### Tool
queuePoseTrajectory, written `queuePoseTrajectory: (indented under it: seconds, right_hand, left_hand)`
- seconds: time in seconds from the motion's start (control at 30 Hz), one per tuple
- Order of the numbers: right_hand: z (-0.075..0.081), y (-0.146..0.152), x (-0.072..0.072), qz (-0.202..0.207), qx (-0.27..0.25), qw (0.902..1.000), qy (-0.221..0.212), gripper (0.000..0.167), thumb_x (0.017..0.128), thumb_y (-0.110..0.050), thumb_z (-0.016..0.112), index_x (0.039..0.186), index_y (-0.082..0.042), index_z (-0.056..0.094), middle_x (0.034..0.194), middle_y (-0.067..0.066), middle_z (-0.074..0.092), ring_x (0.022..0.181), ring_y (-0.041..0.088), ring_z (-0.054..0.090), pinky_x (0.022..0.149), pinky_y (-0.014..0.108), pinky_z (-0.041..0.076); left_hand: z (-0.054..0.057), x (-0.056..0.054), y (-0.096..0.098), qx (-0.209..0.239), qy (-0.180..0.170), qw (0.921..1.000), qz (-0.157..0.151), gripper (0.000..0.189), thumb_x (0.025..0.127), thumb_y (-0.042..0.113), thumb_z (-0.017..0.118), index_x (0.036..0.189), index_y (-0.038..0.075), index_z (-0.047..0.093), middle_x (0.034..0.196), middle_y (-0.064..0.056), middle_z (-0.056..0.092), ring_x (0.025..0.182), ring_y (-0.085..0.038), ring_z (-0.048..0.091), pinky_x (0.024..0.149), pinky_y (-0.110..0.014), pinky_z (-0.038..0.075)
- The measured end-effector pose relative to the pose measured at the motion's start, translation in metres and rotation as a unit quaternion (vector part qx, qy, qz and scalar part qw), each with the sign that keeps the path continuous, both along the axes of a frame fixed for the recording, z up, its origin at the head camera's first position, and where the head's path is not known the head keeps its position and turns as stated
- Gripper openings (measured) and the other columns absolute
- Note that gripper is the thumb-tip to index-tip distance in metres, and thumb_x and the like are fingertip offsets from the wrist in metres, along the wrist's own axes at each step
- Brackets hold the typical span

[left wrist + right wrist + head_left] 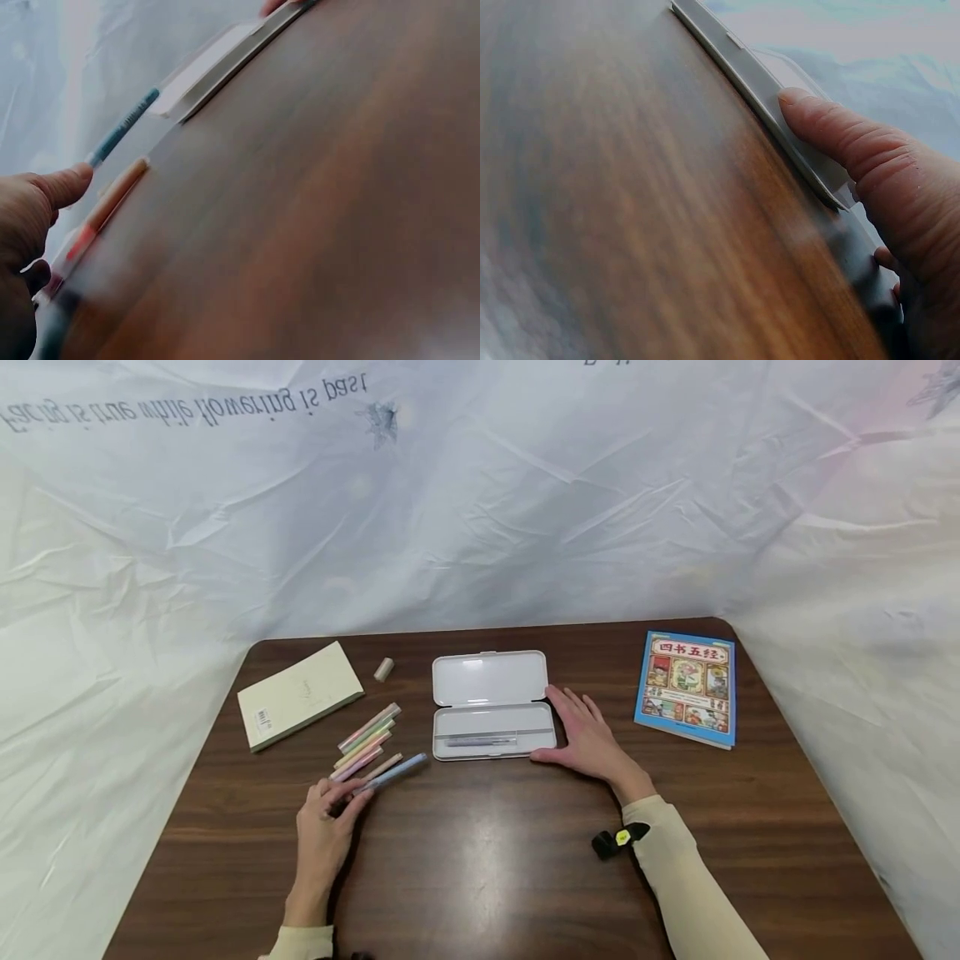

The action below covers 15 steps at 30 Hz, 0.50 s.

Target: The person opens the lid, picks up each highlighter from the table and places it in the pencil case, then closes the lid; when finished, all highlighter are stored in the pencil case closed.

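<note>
Between thumb and fingers my left hand [326,818] pinches a blue pen [405,768], tilted up off the table in the left wrist view. Beside it lie a tan pen [384,767] and several pastel pens [367,739] in a slanted row. A white pencil case [442,722] lies with its lid [490,678] folded back, and a slim clear-and-grey pen-like item [480,740] is inside. My right hand [592,743] touches the case's right end with fingers spread, its thumb [817,120] resting against the front wall and the index fingertip by the lid.
A cream notebook [300,697] lies at the back left of the brown table [480,860]. Next to it is a small beige, eraser-like block [384,669]. At the back right lies a blue-bordered book [686,689]. White fabric [480,527] hangs behind the table.
</note>
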State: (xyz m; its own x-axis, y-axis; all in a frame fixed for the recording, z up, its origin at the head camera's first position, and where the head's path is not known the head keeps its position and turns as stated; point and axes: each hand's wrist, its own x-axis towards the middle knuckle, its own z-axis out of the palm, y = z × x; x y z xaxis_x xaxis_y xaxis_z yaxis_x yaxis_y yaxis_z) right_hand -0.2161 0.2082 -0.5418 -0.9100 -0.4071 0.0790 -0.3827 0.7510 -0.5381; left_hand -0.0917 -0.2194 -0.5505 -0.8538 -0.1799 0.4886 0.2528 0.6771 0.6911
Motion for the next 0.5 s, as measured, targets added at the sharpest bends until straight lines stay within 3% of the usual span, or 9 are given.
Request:
queuePoseTrajectory:
  seconds: [0.27,0.5]
  right_hand:
    - [0.000,0.000,-0.001,-0.001,-0.001,1.0000,-0.002,0.119,0.081,-0.066,0.081,0.169,-0.012,0.022,0.173,0.013,0.028,0.160,0.039,0.021,0.127,0.060,0.006]
    - [-0.001,0.000,-0.001,0.001,-0.006,1.0000,-0.003,0.118,0.081,-0.065,0.081,0.169,-0.012,0.023,0.172,0.013,0.029,0.159,0.039,0.022,0.127,0.059,0.005]
  left_hand:
    - [0.003,-0.031,0.021,-0.008,0.026,0.9986,-0.046,0.017,0.080,0.002,0.091,0.094,0.009,0.083,0.082,0.001,0.065,0.080,-0.013,0.049,0.071,-0.020,0.035]
    - [0.004,-0.056,0.044,-0.003,0.018,0.9942,-0.106,0.016,0.082,0.005,0.090,0.095,0.011,0.083,0.082,-0.001,0.061,0.079,-0.015,0.049,0.072,-0.021,0.035]
